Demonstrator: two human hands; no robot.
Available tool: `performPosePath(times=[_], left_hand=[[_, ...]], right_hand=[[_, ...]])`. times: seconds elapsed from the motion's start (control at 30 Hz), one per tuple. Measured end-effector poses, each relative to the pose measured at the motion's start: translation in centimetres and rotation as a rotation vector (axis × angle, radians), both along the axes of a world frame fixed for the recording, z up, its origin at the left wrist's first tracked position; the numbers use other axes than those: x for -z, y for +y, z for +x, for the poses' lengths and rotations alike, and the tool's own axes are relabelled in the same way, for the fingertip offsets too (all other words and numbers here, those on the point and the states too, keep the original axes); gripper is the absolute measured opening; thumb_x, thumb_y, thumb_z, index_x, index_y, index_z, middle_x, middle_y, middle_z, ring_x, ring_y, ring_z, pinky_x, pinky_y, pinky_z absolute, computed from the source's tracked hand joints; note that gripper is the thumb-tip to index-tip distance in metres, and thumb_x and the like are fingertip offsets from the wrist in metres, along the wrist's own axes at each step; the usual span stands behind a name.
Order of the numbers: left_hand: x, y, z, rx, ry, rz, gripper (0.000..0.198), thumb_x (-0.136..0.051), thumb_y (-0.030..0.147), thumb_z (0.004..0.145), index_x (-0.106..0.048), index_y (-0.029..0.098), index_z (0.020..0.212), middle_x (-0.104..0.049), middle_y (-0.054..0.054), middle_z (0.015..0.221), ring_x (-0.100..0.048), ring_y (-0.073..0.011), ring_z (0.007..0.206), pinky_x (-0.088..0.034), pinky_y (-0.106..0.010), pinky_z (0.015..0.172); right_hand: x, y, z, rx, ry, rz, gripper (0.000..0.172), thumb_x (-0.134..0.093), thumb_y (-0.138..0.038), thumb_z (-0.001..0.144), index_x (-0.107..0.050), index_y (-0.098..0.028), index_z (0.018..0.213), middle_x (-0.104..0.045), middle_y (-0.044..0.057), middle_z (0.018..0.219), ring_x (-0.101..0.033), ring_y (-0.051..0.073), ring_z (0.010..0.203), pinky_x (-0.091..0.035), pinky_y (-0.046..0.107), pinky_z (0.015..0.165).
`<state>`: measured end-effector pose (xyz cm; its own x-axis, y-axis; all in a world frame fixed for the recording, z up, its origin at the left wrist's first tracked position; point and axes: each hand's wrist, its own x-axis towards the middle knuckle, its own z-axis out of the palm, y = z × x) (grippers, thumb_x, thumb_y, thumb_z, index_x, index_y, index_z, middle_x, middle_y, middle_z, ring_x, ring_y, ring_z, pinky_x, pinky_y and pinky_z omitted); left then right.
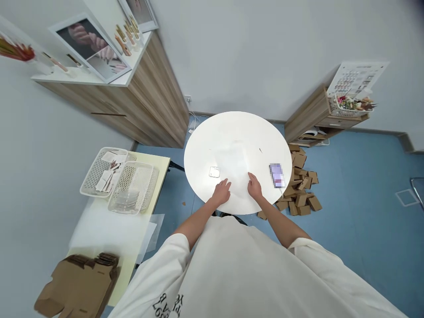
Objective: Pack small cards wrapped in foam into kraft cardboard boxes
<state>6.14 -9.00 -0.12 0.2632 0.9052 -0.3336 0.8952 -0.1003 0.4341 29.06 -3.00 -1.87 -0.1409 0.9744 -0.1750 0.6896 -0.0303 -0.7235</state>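
A thin, see-through sheet [233,161] lies flat on the round white table [238,123]. My left hand [221,192] touches its lower left side, fingers apart. At its lower right edge rests my right hand [254,187], with the index finger stretched out and the other fingers partly curled; it holds nothing that I can see. A small whitish rectangular item [214,172] sits left of the sheet. Toward the table's right edge is a purple, blurred item [277,175] with a white cable. One small dark bit [260,150] lies near the upper right.
On the left, a pale side table [162,164] holds two white baskets [115,194], translucent sheets [102,225] and flattened cardboard boxes [76,287]. Several small cardboard boxes [301,198] lie on the floor to the right. Wooden cabinets [159,97] stand against the wall.
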Motion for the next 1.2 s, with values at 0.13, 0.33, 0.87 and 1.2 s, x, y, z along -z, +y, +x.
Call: performPosePath(times=[0.13,0.33,0.87,1.2], left_hand=[[1.7,-0.1,0.5,0.119,0.012,-0.063,0.058,-0.046,0.02,0.091,-0.037,0.021,0.148,-0.029,-0.014,0.162,-0.032,-0.0299,0.147,-0.033,-0.048,0.114],[2.5,1.0,0.0,0.184,0.031,-0.11,0.059,-0.049,0.016,0.086,-0.041,0.02,0.144,-0.03,-0.017,0.161,-0.03,-0.0328,0.148,-0.028,-0.056,0.115],[2.6,7.9,-8.8,0.032,0.099,0.097,0.047,-0.045,0.003,0.081,-0.052,0.019,0.125,-0.039,-0.016,0.155,-0.029,-0.0308,0.147,-0.025,-0.052,0.116],[1.8,8.0,-4.8,0.082,-0.037,0.112,0.047,-0.058,0.021,0.08,-0.049,0.021,0.126,-0.05,-0.015,0.136,-0.045,-0.0313,0.132,-0.026,-0.048,0.117]], right_hand=[[1.5,-0.7,0.5,0.043,-0.098,-0.121,0.063,-0.036,-0.02,0.092,-0.038,-0.014,0.154,-0.037,0.011,0.158,-0.036,0.026,0.145,-0.033,0.043,0.12],[2.1,-0.1,-0.6,0.08,-0.139,-0.223,0.066,-0.042,-0.021,0.089,-0.037,-0.013,0.153,-0.037,0.014,0.156,-0.039,0.027,0.143,-0.036,0.042,0.117],[-0.2,-3.1,-1.6,-0.217,-0.486,-0.096,0.037,-0.048,-0.016,0.09,-0.06,-0.019,0.125,-0.048,0.014,0.14,-0.046,0.029,0.124,-0.037,0.043,0.103],[1.1,-4.1,-0.5,-0.302,-0.565,-0.178,0.049,-0.059,-0.018,0.086,-0.052,-0.02,0.135,-0.04,0.015,0.147,-0.04,0.032,0.127,-0.039,0.042,0.099]])
